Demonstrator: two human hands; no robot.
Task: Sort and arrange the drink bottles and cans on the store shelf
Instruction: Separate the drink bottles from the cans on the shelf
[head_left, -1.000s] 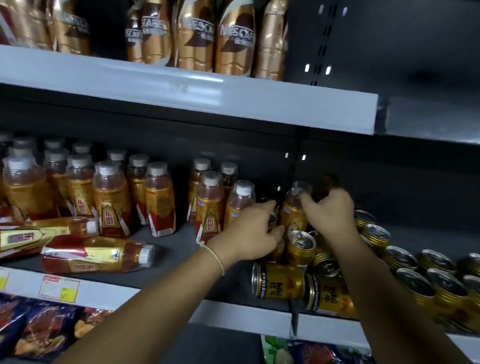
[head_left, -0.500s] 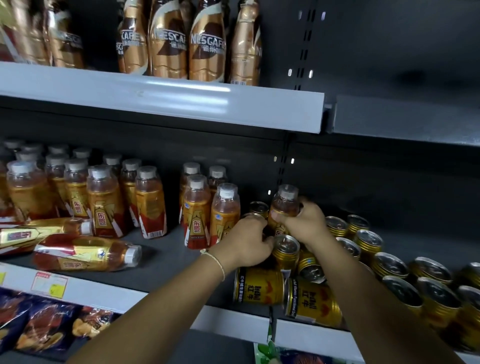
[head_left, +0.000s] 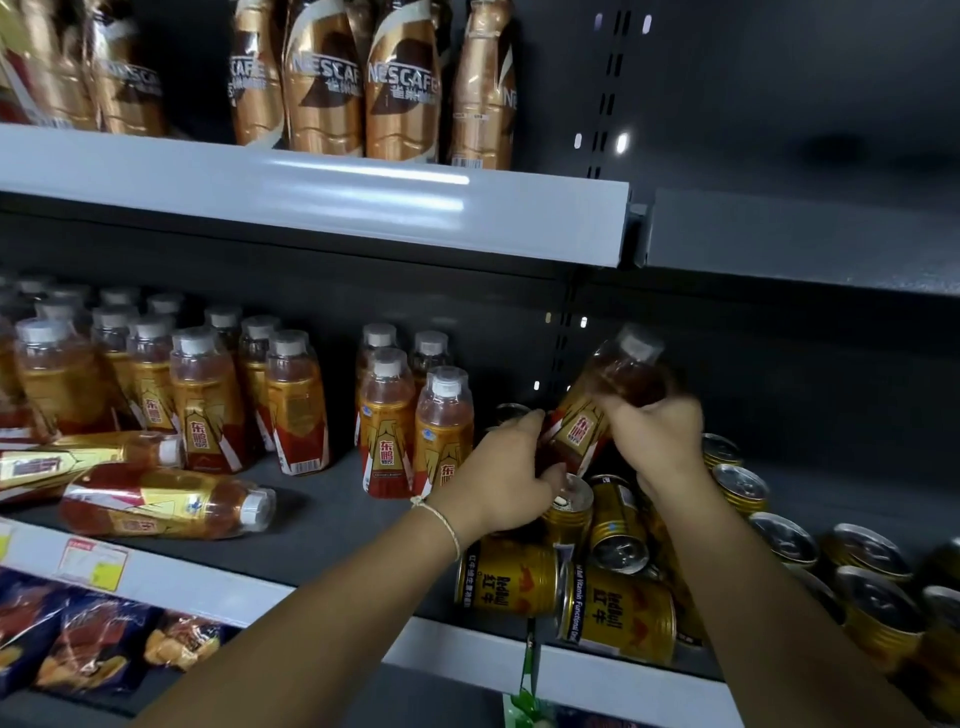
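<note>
An orange drink bottle (head_left: 582, 426) with a gold and red label and a grey cap is tilted to the right in the air, above a jumble of gold cans. My right hand (head_left: 660, 441) grips its upper body. My left hand (head_left: 498, 478) holds its lower end. Under the hands, two gold cans (head_left: 506, 584) lie on their sides at the shelf's front edge, and others (head_left: 618, 525) lean against each other. More gold cans (head_left: 779, 540) stand upright to the right. Matching bottles (head_left: 387, 431) stand just to the left.
Several more bottles (head_left: 208, 400) stand further left, and two (head_left: 166, 501) lie on their sides near the front of the dark shelf (head_left: 322, 514). Brown coffee bottles (head_left: 400, 83) fill the shelf above. Snack bags (head_left: 93, 644) sit below the price strip (head_left: 93, 564).
The bottle stood upright among the cans; both hands have lifted it and tipped it to the right. The camera view has shifted slightly to the right.
</note>
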